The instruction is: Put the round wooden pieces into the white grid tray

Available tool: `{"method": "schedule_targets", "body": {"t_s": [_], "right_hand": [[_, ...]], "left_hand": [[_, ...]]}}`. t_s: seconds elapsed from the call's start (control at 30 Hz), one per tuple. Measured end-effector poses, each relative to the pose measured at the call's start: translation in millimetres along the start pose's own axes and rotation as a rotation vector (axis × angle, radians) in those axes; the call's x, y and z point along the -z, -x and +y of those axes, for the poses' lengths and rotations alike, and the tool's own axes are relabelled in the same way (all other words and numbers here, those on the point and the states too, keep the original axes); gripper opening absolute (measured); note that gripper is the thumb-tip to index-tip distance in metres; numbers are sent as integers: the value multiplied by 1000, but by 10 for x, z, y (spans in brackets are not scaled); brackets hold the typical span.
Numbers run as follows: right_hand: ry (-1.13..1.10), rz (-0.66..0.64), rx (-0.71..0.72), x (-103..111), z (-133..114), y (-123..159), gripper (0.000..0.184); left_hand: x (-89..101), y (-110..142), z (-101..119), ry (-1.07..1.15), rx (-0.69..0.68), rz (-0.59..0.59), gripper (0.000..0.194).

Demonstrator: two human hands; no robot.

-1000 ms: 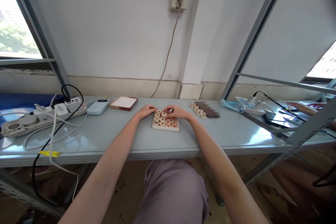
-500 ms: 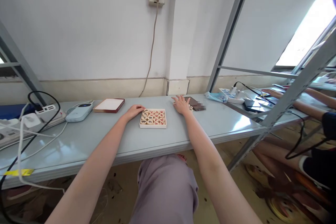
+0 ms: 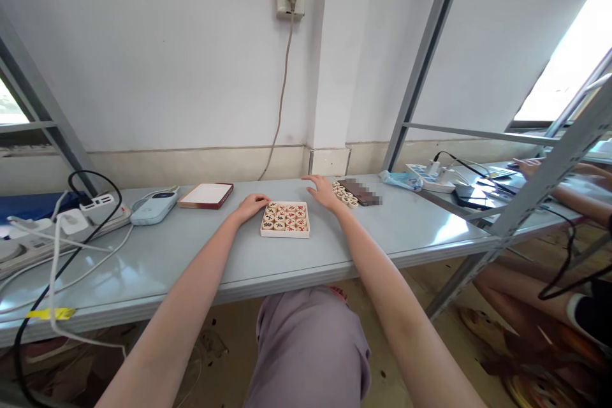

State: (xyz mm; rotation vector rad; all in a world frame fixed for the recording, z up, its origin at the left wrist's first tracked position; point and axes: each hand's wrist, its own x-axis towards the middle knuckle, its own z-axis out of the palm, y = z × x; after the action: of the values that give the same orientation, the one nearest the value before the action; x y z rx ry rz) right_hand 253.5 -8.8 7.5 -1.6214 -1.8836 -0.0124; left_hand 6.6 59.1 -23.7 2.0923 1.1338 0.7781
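Observation:
A shallow white box (image 3: 285,234) on the grey table holds rows of round xiangqi pieces (image 3: 290,215) with red and black characters. My left hand (image 3: 253,207) rests at the box's far left corner, its fingertips at the rim and its fingers stretched out. My right hand (image 3: 322,192) hovers or lies past the box's right side, fingers apart with nothing seen in them. Just right of it lies a cluster of loose xiangqi pieces (image 3: 345,195), beside a dark brown flat object (image 3: 361,191) that is partly pixelated.
A box lid (image 3: 206,195) lies at the back left, near a pale blue power bank (image 3: 155,207) and a power strip with cables (image 3: 95,213). A blue plastic packet (image 3: 400,180) and another power strip (image 3: 433,177) lie right. A metal post (image 3: 549,166) rises there; another person's arms (image 3: 568,182) are beyond.
My right hand has drawn back leftward from the loose pieces, which are now uncovered. My left hand stays by the box corner. The whole view has shifted slightly.

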Motion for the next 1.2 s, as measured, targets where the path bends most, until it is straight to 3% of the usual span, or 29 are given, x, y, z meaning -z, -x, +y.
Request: {"method": "schedule_targets", "body": {"t_s": [0.1,0.17,0.23,0.5,0.57,0.7,0.77,0.9,1.07,1.2], "right_hand": [[-317,-418,201,19,-281,-20,31],[-369,-693,256,19,-414,7,35],[-365,-774,272,3,-492,43,39],[-390,-696,231,-4,-549,66,37],[-379,-549,201,97,-479,47,37],[-234,-75,21,290,-145,30,38],[-26,10,-152,298,37,46,35],[349,-2,-450,165,198,97,22],[447,70,-446,107,128,101,27],[361,-53,-422,153,101,69,22]], "left_hand": [[2,3,14,-12,-10,-4,29],[6,9,28,-20,-11,-6,29],[10,17,41,-26,-13,-4,29],[20,59,92,-32,-13,-5,31],[19,63,97,-30,-12,-3,30],[11,47,86,-7,1,-5,29],[6,39,80,6,4,-6,29],[7,49,87,8,7,-6,30],[17,65,95,-5,-4,-16,31],[13,48,71,-10,-19,-16,30]]}}
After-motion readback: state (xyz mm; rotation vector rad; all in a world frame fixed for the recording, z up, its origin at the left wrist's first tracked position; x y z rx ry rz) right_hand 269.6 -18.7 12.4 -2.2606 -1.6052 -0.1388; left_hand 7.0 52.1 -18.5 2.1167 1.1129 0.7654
